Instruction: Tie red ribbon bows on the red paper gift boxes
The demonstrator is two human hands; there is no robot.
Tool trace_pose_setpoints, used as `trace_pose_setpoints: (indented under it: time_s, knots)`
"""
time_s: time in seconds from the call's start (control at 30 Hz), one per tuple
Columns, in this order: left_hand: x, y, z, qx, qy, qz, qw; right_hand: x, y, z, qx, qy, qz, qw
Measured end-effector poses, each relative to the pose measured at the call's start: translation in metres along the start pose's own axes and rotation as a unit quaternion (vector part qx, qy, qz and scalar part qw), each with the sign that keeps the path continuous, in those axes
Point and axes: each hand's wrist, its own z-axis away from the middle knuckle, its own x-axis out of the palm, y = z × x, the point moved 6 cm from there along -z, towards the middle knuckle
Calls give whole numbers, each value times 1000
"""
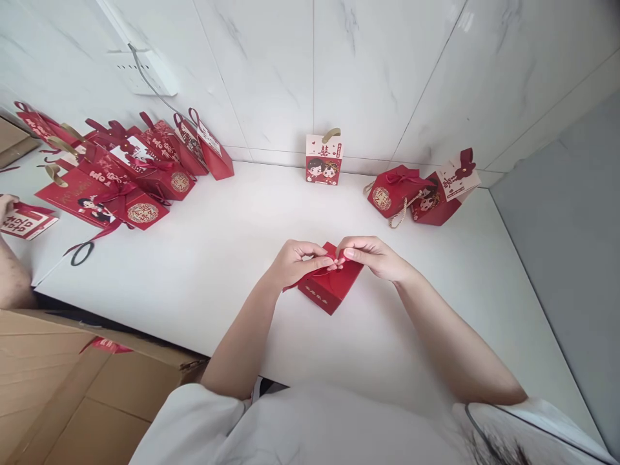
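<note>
A red gift box (pixel 324 297) with small pale characters on its near side rests on the white table, turned at an angle. Above its top, my left hand (pixel 304 261) pinches red ribbon between thumb and fingers, and a ribbon end hangs out to the left. My right hand (pixel 371 257) meets it from the other side, thumb and forefinger closed on the red ribbon too. The fingertips of both hands nearly touch over the box. The exact shape of the ribbon between them is partly hidden by the fingers.
Several red boxes (pixel 143 210) crowd the table's left back, near scissors (pixel 82 253). Another person's hand (pixel 6 205) holds a box at the far left. One box (pixel 322 169) stands by the wall; two (pixel 394 192) sit right. A cardboard box (pixel 126 381) is lower left.
</note>
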Motion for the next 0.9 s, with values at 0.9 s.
trace_pose_setpoints:
  time_s: [0.9]
  knots:
    - [7,2,-6,133,51,-110,984,-17,10,0,0,88,-34,995]
